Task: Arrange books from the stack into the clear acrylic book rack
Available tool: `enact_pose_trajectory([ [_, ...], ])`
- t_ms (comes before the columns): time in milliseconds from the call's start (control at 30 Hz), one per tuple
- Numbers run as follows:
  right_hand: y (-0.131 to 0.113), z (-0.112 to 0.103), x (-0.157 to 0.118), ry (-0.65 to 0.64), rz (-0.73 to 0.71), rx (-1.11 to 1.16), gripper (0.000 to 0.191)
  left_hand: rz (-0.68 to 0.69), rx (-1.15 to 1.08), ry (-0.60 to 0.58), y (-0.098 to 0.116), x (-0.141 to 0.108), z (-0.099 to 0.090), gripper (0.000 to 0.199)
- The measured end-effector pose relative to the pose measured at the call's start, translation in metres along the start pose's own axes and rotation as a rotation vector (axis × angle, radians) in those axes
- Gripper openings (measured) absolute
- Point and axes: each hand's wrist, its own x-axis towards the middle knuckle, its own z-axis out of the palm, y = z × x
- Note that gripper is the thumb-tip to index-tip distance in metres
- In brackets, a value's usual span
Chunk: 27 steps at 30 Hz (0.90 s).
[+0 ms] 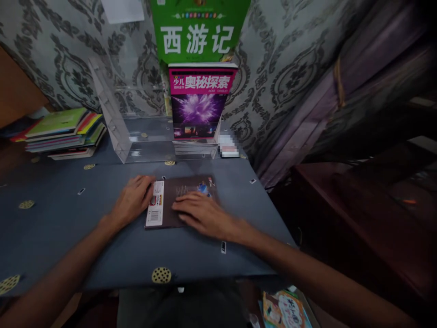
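Note:
A dark book (170, 218) lies flat on the blue tablecloth, turned sideways, with a white barcode panel along its left end. My right hand (206, 215) rests flat on its cover, fingers stretched out to the left. At the book's upper left corner is my left hand (134, 198), its fingers extended and slightly bent against the edge. Behind them stands a clear acrylic rack (114, 114). It holds a pink and purple book (198, 109) upright, with a taller green book (201, 38) behind.
A stack of books (64, 132) sits at the back left of the blue-covered table (85, 246). A small blurred white item (228, 145) lies beside the rack. Patterned wallpaper and a purple curtain (300, 109) border the table. Below its front edge are more books (287, 310).

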Motion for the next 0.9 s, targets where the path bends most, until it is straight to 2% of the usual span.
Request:
enact_pose_trajectory([
  [167, 0.055, -0.023, -0.018, 0.242, 0.283, 0.059, 0.030, 0.060, 0.121, -0.044, 0.007, 0.003, -0.005, 0.028],
  [300, 0.075, -0.028, -0.022, 0.362, 0.408, 0.252, 0.029, 0.172, 0.127, -0.080, 0.020, 0.009, -0.005, 0.028],
  [467, 0.082, -0.026, -0.021, 0.391, 0.413, 0.420, 0.030, 0.308, 0.016, -0.133, 0.050, 0.030, 0.011, 0.032],
  [667, 0.085, -0.026, -0.023, 0.400, 0.413, 0.469, 0.033, 0.421, -0.131, -0.228, 0.091, 0.056, 0.034, 0.038],
  [767, 0.085, -0.027, -0.024, 0.394, 0.411, 0.484, 0.032, 0.509, -0.170, -0.278, 0.109, 0.050, 0.036, 0.040],
  [900, 0.084, -0.027, -0.024, 0.382, 0.396, 0.499, 0.031, 0.640, -0.183, -0.350, 0.122, 0.028, 0.026, 0.043],
])
